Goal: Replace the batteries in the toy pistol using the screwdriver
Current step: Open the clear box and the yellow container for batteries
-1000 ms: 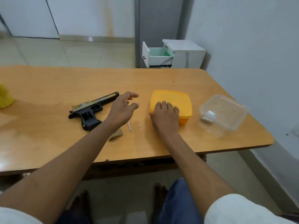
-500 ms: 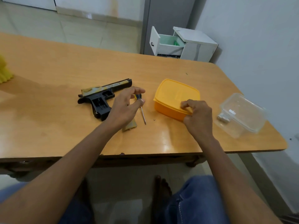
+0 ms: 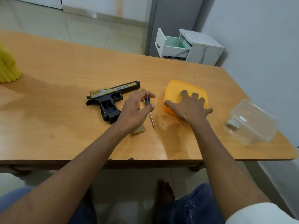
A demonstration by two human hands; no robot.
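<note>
The black and gold toy pistol [image 3: 113,96] lies on its side on the wooden table [image 3: 64,126], with the battery bay in its grip uncovered. Right of it lies the small screwdriver [image 3: 151,118], black handle away from me, tip toward me. My left hand [image 3: 134,110] hovers over it, with index finger and thumb on either side of the handle and not closed. A tan cover piece [image 3: 139,130] shows partly under my left wrist. A tiny screw [image 3: 163,124] lies close by. My right hand [image 3: 189,107] rests flat, fingers spread, on the lid of the yellow box [image 3: 176,88].
A clear plastic container [image 3: 252,122] with a small white item inside sits near the table's right edge. A yellow ribbed object [image 3: 8,68] stands at the far left. Beyond the table a white drawer unit [image 3: 191,46] stands open against the wall.
My right hand went from gripping the yellow box's near edge to lying flat on its lid. My left hand stays curled around the screwdriver handle. The view has tilted down.
</note>
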